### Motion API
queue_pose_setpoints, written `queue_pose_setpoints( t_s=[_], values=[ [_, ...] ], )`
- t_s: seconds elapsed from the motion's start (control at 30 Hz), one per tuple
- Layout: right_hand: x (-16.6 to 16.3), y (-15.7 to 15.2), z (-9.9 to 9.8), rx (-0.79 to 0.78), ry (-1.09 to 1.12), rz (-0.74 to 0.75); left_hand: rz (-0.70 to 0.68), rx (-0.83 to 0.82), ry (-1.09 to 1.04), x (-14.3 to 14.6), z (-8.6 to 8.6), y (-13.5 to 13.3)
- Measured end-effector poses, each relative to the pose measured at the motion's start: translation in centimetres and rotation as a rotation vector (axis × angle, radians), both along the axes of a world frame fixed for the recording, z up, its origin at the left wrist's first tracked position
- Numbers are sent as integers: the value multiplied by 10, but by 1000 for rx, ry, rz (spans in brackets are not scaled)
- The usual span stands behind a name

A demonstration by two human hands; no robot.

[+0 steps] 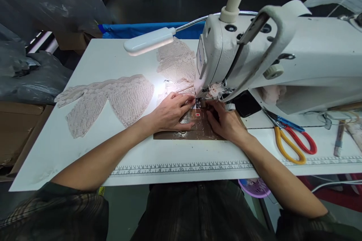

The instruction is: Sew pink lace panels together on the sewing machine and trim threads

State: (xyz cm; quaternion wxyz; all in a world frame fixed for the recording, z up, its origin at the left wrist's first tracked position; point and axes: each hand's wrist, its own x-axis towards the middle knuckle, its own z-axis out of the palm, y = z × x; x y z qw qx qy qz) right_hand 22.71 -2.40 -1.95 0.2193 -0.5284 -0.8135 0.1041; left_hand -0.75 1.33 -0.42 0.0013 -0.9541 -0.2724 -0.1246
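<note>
My left hand (173,113) lies left of the presser foot (198,102) of a white sewing machine (217,56). Its fingers stretch toward the foot over the edge of pale lace, and its thumb is spread apart on the brown plate (195,132). On the other side of the foot, my right hand (227,122) has curled fingers, partly hidden under the machine head; what they grip cannot be made out. Behind the left hand, a pale pink lace piece (177,62) reaches back from the needle area. Another lace piece (131,99) lies spread on the table to the left.
A lit lamp (149,41) hangs over the white table (93,58). Scissors with yellow and red handles (288,145), a black flat object (247,104) and a marker-like stick (338,139) lie right. A printed ruler (181,168) runs along the front edge. Cardboard boxes (21,128) stand left.
</note>
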Motion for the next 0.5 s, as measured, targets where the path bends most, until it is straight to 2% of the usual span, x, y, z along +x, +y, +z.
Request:
queue_pose_setpoints(
  t_s=[0.5],
  values=[
    [5, 1, -5, 87, 45, 68, 28, -28, -59, 2, -3, -2]
  ],
)
